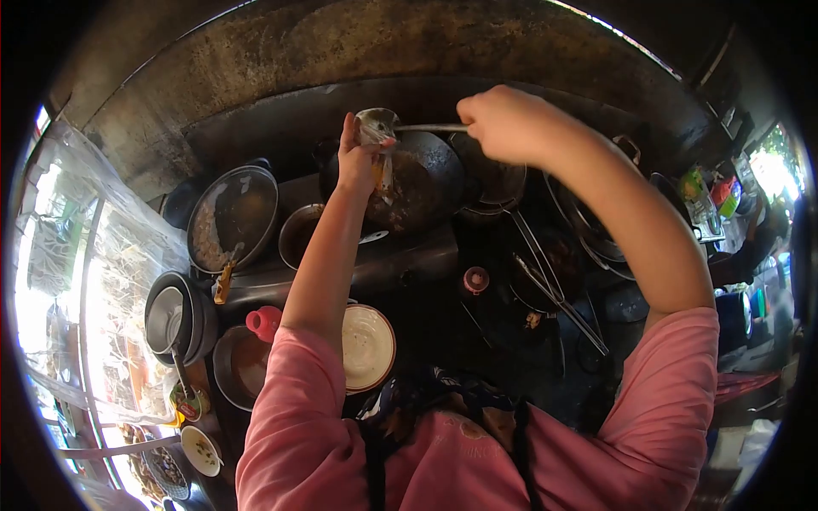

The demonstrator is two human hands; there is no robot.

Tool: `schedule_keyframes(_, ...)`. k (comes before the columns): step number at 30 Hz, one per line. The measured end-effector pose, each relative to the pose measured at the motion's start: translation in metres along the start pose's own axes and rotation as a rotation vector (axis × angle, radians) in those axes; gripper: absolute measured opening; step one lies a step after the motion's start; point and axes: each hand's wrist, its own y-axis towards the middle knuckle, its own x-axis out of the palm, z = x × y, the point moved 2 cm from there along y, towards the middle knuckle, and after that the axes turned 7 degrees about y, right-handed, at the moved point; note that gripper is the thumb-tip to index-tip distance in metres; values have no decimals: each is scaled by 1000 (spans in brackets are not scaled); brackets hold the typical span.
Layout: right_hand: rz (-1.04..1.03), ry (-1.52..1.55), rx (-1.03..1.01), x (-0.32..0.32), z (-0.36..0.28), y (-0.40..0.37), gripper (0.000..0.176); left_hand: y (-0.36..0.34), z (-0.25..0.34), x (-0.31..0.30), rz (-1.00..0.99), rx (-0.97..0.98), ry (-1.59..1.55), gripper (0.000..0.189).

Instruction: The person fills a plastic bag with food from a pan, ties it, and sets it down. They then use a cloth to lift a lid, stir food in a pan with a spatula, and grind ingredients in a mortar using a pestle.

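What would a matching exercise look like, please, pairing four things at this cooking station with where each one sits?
Things:
1. ladle
2. cream plate
3. glass-lidded pan
4. red container

Places:
A. beside the brown bowl
B. held by the right hand above the wok
C. left of the small pot
D. partly hidden by the left forearm

Pairs: 1-B, 2-D, 3-C, 4-A

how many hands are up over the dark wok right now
2. The left hand touches the bowl end of the ladle above the wok; the right hand grips its handle, further right. No other person's hands show.
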Motion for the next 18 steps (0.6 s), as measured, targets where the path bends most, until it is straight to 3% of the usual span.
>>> schedule_keyframes(4,61,-115,100,-9,-39,-32,11,4,3,-9,112,27,-103,78)
schedule_keyframes(8,184,66,181,18,2,-46,11,7,20,-25,180,-40,-196,72)
schedule_keyframes(10,113,125,264,49,23,-52,11,3,34,-26,212,-33,-159,70)
schedule_keyframes(12,-24,193,353,81,28,-61,13,7,42,-33,112,-60,-120,70)
schedule_keyframes(18,-164,140,368,159,15,-60,15,0,66,-37,138,-76,-97,63)
